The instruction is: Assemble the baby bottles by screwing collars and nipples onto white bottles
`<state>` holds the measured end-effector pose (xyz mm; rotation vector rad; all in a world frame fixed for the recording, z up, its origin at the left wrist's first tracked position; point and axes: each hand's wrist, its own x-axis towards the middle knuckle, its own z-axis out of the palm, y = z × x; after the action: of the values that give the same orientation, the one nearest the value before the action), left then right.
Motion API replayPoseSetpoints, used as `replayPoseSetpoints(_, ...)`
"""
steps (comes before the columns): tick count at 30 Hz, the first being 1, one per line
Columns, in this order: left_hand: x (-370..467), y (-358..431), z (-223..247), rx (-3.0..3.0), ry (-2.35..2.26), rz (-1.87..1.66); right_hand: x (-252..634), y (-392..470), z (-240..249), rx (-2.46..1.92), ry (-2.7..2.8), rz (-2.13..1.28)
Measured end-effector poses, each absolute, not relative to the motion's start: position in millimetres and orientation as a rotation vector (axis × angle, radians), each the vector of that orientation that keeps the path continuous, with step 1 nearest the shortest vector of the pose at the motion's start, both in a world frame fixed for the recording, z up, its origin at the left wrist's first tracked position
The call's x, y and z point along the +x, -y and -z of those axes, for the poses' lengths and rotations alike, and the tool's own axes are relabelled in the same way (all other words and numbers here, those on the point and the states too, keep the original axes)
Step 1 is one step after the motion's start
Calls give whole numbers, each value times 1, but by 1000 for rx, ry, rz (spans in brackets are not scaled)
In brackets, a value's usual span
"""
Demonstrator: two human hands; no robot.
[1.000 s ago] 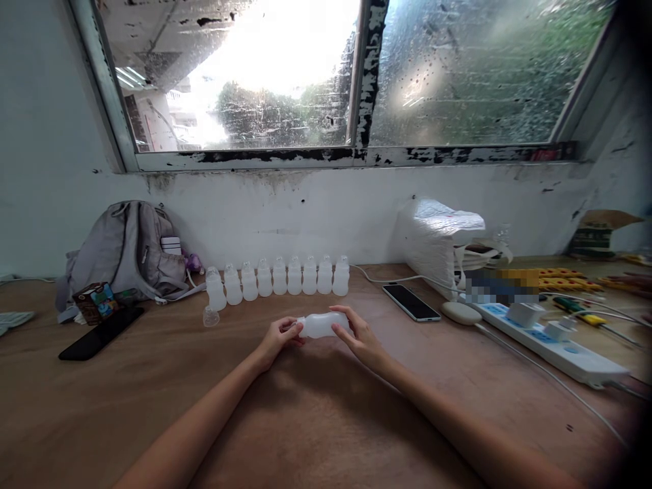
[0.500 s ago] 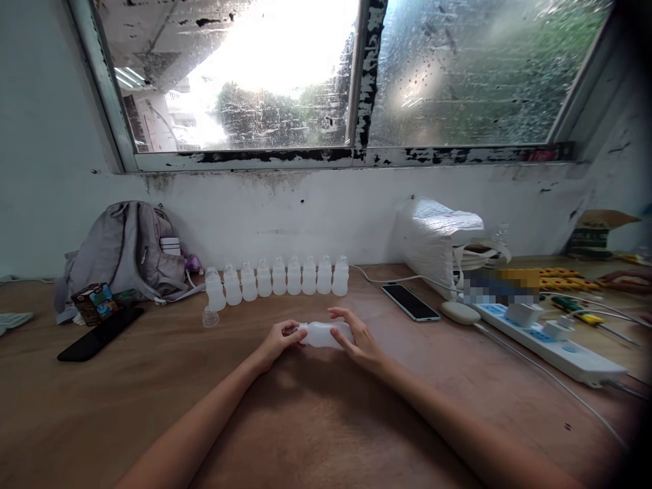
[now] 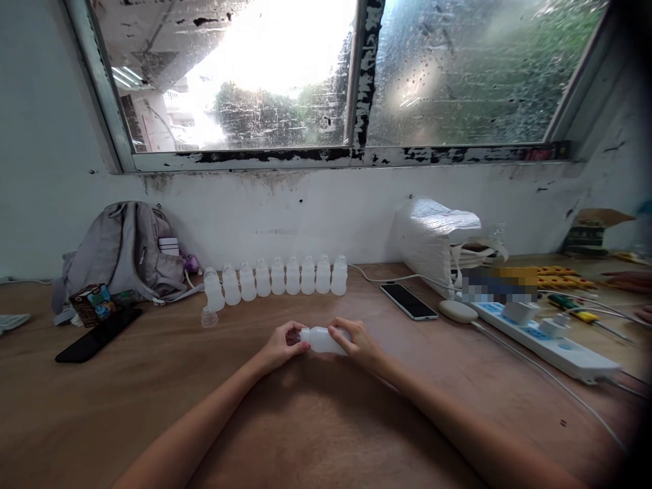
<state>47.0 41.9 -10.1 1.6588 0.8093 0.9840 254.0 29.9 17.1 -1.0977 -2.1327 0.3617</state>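
Observation:
A translucent white plastic bottle (image 3: 322,340) lies sideways between my two hands, low over the wooden table. My left hand (image 3: 283,345) is closed around its neck end, where a clear cap partly shows between the fingers. Around the bottle's body at the other end, my right hand (image 3: 355,343) is closed with thumb and fingers. Behind them stands a row of several similar bottles (image 3: 292,276), upright with clear tops. One loose clear cap (image 3: 208,316) sits in front of the row's left end.
On the left are a grey backpack (image 3: 122,251), a small carton (image 3: 94,303) and a black phone (image 3: 99,336). To the right lie another phone (image 3: 408,301), a white oval device (image 3: 457,312), a power strip (image 3: 545,339) with cables, a screwdriver (image 3: 585,316) and a white bag (image 3: 428,238).
My right hand's fingers have closed further round the bottle's body. The left hand has shifted its fingers at the neck end. The row of bottles has stayed in place.

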Motion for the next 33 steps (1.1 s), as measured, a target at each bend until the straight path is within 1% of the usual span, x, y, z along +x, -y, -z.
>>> replayPoseSetpoints(5,50,-32,11,1934,-842,-1075,256,-39,-16,-1145,2000,-487)
replayPoseSetpoints(8,51,-27,8,2066,-884,-1124,256,-44,-16,-1214,1907,-732)
replayPoseSetpoints(12,52,-23,5,2148,-891,-1124,256,-47,-15,-1428,1709,-1113)
replayPoseSetpoints(17,54,-22,6,2237,-879,-1085,260,-50,-13,-1561,1544,-1313)
replayPoseSetpoints(23,50,-24,5,2312,-884,-1009,260,-45,-14,-1510,1530,-1336)
replayPoseSetpoints(26,44,-28,-4,2381,-892,-929,257,-42,-16,-1454,1527,-1318)
replayPoseSetpoints(28,35,-34,-13,2440,-923,-948,256,-42,-17,-1414,1506,-1285)
replayPoseSetpoints(30,19,-42,-21,2463,-1028,-1026,257,-44,-18,-1377,1489,-1257)
replayPoseSetpoints(33,-23,-59,-28,2457,-1370,-1087,262,-49,-18,-1360,1463,-1270)
